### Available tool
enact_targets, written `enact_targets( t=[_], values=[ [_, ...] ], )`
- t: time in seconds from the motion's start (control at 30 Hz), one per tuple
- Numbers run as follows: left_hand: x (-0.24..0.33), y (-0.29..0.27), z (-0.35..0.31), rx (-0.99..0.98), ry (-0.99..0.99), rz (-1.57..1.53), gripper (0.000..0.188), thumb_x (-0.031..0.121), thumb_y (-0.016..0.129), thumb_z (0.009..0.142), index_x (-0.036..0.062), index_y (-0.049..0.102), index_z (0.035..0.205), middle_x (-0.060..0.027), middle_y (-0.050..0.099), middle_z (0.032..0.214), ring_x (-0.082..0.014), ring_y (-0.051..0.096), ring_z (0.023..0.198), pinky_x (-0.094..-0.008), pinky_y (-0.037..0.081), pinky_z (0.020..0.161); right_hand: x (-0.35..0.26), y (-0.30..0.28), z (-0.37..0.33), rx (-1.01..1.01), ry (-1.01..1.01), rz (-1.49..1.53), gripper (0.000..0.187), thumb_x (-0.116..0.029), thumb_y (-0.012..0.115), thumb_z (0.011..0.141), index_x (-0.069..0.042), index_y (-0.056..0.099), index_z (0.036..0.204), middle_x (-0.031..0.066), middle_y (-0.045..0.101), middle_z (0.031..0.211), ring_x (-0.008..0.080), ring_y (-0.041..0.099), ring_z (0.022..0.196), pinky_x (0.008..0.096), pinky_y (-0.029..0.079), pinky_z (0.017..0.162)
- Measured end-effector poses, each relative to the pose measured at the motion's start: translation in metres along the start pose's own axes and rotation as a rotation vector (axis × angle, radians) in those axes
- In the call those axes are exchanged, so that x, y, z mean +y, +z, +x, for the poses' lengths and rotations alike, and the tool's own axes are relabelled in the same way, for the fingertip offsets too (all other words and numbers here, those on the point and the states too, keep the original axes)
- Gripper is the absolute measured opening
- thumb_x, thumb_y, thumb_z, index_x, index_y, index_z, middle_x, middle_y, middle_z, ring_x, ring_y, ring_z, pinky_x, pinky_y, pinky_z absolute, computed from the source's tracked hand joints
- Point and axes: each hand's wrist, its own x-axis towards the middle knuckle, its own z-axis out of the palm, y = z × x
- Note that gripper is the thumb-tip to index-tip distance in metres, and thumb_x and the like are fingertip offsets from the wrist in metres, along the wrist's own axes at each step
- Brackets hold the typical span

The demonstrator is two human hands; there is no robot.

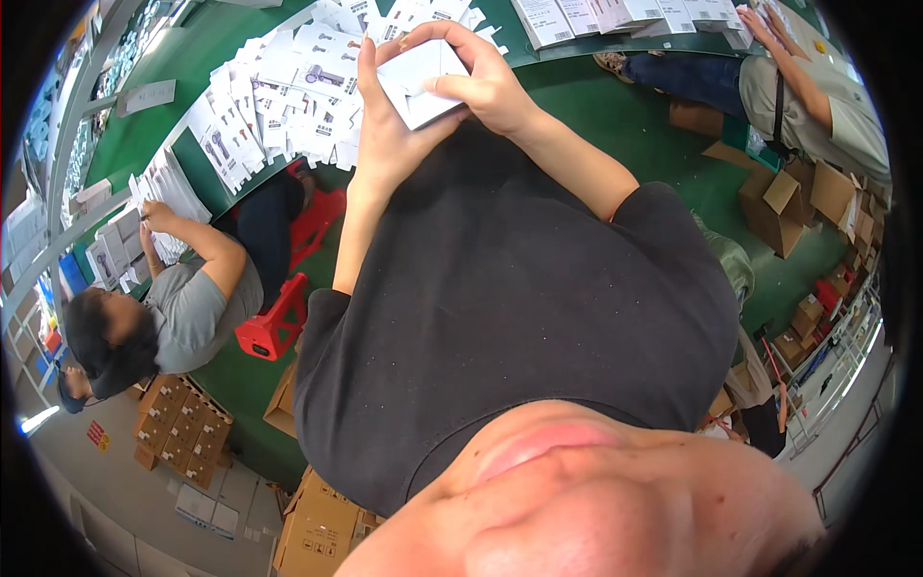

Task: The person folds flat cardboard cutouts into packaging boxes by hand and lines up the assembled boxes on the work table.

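In front of my chest, over the edge of the green table (207, 159), I hold a small white carton (413, 108) between both hands. My left hand (386, 139) supports its left side and underside, with fingers pointing up along it. My right hand (492, 88) wraps round the far and right sides, its thumb pressed on the white end panel facing me. The carton's other faces are hidden by my fingers. Just beyond and to the left lies a spread pile of flat white printed cartons (298, 82), overlapping each other.
Printed boxes (577, 17) stand in a row at the far right of the table. A person in grey (207, 298) handles white cartons at left, near red stools (274, 322). Another person (817, 101) works at far right, near open cardboard boxes (774, 207) on the green floor.
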Motion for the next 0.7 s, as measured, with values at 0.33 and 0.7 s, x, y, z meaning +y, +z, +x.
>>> enact_targets(
  t=[0.33,0.7],
  values=[
    [-0.023,0.058,0.005,-0.251,0.169,-0.031,0.096,0.014,0.083,0.071,0.0034,0.033,0.153,-0.0193,0.052,0.143,-0.0376,0.053,0.128,-0.0423,0.043,0.106,-0.05,-0.053,-0.047,0.159,0.047,-1.143,0.063,-0.032,0.089,0.069,-0.006,0.064,0.121,0.0103,0.066,0.119,0.0268,0.066,0.1,0.0336,0.052,0.088],
    [-0.193,0.168,0.028,-0.8,0.164,1.072,0.08,0.043,0.066,0.09,0.0196,0.031,0.158,-0.0129,0.028,0.164,-0.0324,0.02,0.154,-0.0549,0.021,0.122,-0.043,-0.093,-0.082,0.797,-0.271,-1.102,0.057,-0.018,0.09,0.071,-0.006,0.065,0.121,0.0097,0.057,0.126,0.0281,0.062,0.108,0.034,0.052,0.091]
  ],
)
